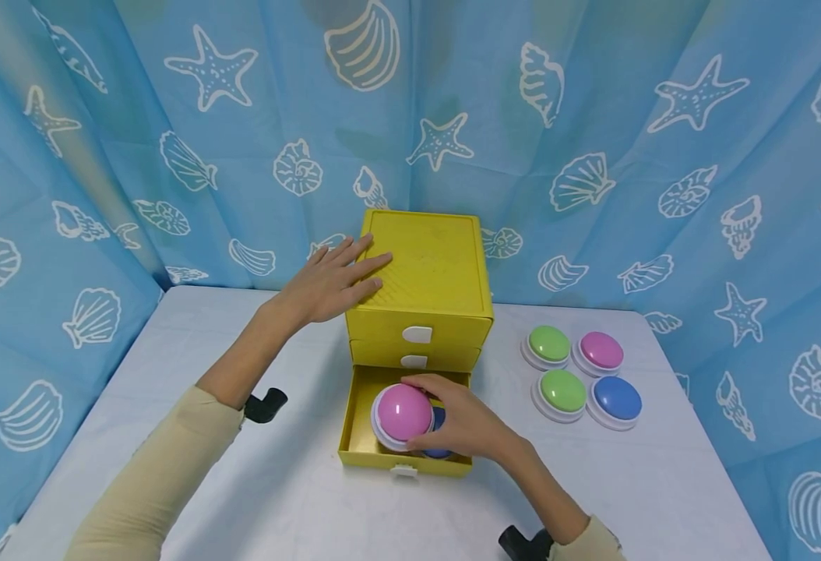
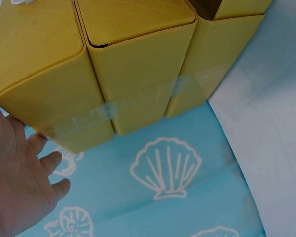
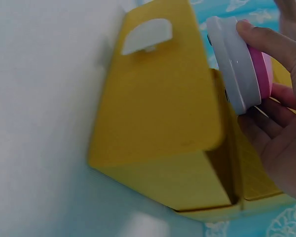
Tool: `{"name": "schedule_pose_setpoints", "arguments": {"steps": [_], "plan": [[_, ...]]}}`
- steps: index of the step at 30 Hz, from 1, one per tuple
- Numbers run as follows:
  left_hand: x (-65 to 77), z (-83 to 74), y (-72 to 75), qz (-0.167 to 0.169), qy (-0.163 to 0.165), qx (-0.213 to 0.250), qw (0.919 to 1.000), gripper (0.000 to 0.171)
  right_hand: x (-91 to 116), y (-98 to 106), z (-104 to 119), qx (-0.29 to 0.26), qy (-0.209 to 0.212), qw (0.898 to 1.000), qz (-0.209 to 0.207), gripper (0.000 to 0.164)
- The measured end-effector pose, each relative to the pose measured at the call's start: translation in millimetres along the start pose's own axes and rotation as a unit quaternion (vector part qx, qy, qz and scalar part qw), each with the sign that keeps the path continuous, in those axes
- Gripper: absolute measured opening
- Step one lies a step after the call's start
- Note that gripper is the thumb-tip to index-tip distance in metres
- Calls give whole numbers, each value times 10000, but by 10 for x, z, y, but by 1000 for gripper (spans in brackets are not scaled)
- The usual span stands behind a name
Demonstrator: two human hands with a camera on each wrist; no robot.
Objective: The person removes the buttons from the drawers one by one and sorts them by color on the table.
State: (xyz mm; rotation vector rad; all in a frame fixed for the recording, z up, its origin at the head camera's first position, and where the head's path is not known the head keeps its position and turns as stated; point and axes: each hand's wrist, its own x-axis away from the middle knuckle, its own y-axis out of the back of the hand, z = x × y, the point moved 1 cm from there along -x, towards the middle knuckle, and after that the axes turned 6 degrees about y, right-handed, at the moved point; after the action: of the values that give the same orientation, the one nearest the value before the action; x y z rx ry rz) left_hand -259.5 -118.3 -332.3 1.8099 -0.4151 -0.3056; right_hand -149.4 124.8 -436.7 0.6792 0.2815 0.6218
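Observation:
My right hand (image 1: 463,417) grips a pink dome button (image 1: 405,413) with a white base by its rim, over the pulled-out bottom drawer (image 1: 357,456). In the right wrist view the button (image 3: 237,64) is tilted on edge, thumb on one side and fingers on the other. Partly hidden behind my fingers, a blue button (image 1: 438,452) is in the drawer. My left hand (image 1: 326,284) rests with spread fingers on the top left edge of the yellow drawer cabinet (image 1: 431,265). The left wrist view shows its fingers straight beside the cabinet wall (image 2: 54,108).
Right of the cabinet, two green buttons (image 1: 549,345), a pink button (image 1: 600,352) and a blue button (image 1: 617,400) stand on the white table (image 1: 277,499). The upper two drawers with white handles (image 1: 416,335) are closed. A blue shell-patterned curtain (image 1: 466,78) hangs behind.

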Motion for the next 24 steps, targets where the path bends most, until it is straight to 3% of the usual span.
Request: {"name": "schedule_pose_setpoints", "arguments": {"steps": [7, 14, 24], "plan": [[-2, -4, 1, 3, 0, -45, 10000, 58, 194, 225, 88, 14, 33, 9995, -326, 78], [6, -12, 1, -6, 42, -138, 9999, 57, 497, 480, 121, 82, -487, 9958, -765, 81], [-3, -3, 3, 6, -31, -122, 9999, 58, 1044, 764, -83, 400, -945, 9868, -1253, 82]]}}
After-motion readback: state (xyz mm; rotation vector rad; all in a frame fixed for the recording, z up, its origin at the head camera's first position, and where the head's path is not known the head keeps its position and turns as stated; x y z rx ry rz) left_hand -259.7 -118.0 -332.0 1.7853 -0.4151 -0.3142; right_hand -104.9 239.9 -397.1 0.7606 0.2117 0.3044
